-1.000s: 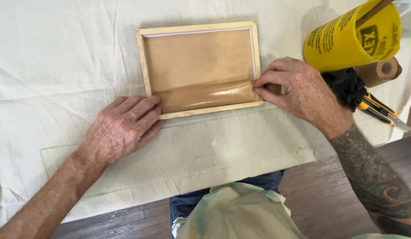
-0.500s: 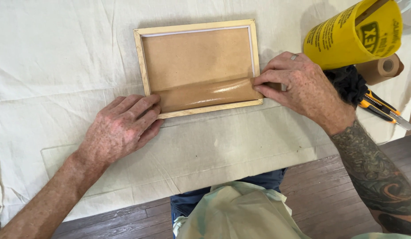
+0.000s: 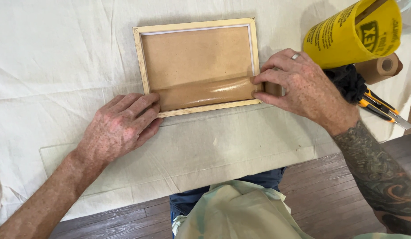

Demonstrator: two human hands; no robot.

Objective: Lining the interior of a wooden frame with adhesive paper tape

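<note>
Head view: a wooden picture frame [image 3: 197, 66] lies back-up at twelve o'clock on the cloth-covered surface [image 3: 59, 53]. The left hand [image 3: 119, 128] presses flat, fingers spread and gripping nothing, on its seven o'clock corner. The right hand [image 3: 302, 88] pinches a strip of brown tape [image 3: 205, 93] at the frame's four o'clock edge. The frame looks light and stiff, best held by its rails; the tape is thin and sticky. A yellow tube [image 3: 353, 33] and utility knife [image 3: 382, 108] lie at two o'clock.

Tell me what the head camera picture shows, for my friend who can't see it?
Two bare hands press on the back of a wooden picture frame lying on a cream cloth: left hand at its lower left corner, right hand smoothing brown tape along its lower edge.
</note>
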